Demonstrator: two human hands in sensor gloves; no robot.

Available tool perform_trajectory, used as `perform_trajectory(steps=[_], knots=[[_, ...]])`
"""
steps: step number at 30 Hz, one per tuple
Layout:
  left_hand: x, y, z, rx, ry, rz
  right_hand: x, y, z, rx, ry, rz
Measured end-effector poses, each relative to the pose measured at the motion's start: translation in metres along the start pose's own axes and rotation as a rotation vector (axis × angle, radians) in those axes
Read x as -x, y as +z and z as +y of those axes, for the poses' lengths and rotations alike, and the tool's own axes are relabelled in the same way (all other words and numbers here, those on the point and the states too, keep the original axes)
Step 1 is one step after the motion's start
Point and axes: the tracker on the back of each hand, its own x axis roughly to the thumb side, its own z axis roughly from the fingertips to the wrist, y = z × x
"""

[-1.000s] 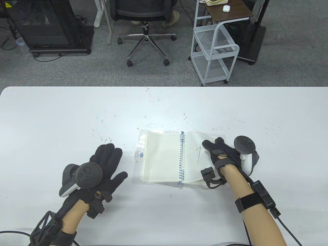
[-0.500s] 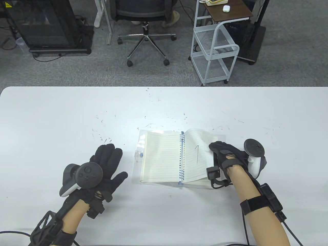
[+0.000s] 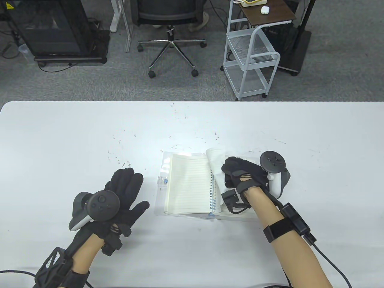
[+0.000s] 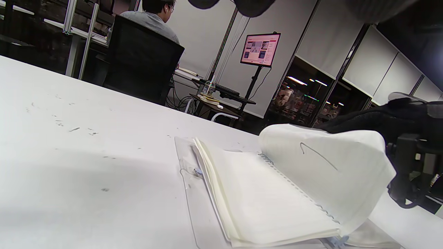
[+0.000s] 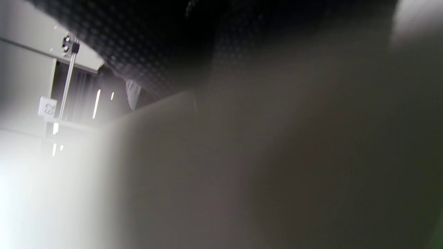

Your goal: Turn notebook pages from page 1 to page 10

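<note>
Gripping the curled page (image 3: pixel 214 163), the right hand (image 3: pixel 240 174) holds it raised over the spiral binding of the notebook (image 3: pixel 187 183), which lies open mid-table. The left hand (image 3: pixel 126 195) rests flat, fingers spread, beside it.

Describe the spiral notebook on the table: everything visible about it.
The notebook lies open on the white table, slightly right of centre, resting on a clear plastic cover with a small blue snap at its left edge. Its pages are cream and ruled, bound by a blue wire spiral down the middle. The left stack lies flat. The right-hand page, bearing a handwritten 1, is lifted and curled toward the spine, held by the right hand. The left hand rests on the table beside it, not touching.
</note>
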Motion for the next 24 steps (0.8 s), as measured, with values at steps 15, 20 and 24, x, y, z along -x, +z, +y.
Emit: perform_trajectory(steps=[15,20,24], knots=[[-0.001,0.001,0.001,-0.009,0.004,-0.012,-0.024,-0.03,0.107,-0.077,0.38,-0.076],[-0.001,0.001,0.001,-0.001,0.003,-0.012,-0.015,-0.037,0.125,-0.097,0.472,-0.067],[-0.001,0.0,0.0,0.003,0.001,-0.012,-0.009,-0.042,0.132,-0.179,0.539,-0.034]])
